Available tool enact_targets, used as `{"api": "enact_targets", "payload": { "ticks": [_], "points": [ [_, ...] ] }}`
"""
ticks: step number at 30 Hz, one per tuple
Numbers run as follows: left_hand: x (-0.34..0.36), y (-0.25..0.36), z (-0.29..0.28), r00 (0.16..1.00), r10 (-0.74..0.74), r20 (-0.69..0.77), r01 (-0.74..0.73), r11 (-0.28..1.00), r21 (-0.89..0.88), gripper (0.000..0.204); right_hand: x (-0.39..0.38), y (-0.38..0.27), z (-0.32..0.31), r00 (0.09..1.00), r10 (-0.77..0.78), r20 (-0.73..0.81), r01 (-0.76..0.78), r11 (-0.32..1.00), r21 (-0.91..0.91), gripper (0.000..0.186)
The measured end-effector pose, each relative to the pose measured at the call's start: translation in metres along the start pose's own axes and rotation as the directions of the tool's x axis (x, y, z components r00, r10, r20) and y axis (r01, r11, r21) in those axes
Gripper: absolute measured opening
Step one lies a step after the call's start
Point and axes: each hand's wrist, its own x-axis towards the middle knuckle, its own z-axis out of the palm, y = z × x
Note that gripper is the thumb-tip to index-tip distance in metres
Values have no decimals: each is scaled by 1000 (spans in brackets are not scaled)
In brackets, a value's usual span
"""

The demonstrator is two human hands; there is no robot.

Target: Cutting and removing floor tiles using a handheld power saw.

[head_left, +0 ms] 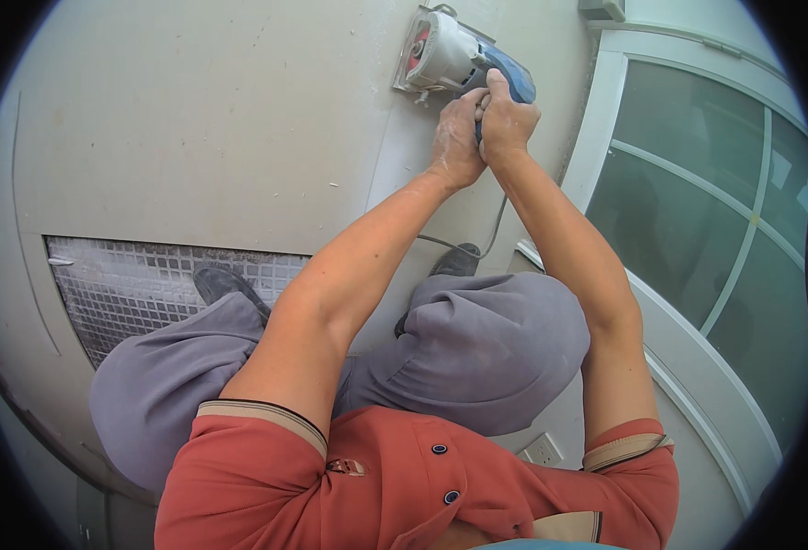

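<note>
A hand-held power saw (442, 50) with a pale grey guard, red disc and blue body rests its metal base on a large beige board surface (202, 128) at the top of the view. Both my left hand (459, 142) and my right hand (509, 124) are closed on its blue handle, side by side, with white dust on the fingers. A pale straight strip (390, 156) runs along the surface below the saw. A dark power cord (493, 234) hangs from the handle and loops across the surface between my arms.
At the right is a white-framed door or window (688, 147) with frosted panes. A recessed grid-patterned patch (124, 293) lies at lower left, beside my dark shoes (454, 259) and grey-clad knees. A wall socket (541, 449) shows at lower right.
</note>
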Motion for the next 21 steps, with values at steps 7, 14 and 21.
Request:
{"api": "enact_targets", "payload": {
  "ticks": [7, 14, 21],
  "points": [
    [-6, 1, 1, 1000, -6, -5, 6, 1000, -30, 55, -7, -2, -2, 1000, 26, 12, -26, 999, 27, 23],
    [-12, -1, 0, 1000, -16, 4, 16, 1000, -6, 55, -10, 2, -4, 1000, 9, 8, -9, 1000, 11, 23],
    [-20, -1, -2, 999, -36, 20, 36, 999, -19, 57, -19, 2, -8, 999, 31, 11, -31, 1000, -1, 24]
  ]
}}
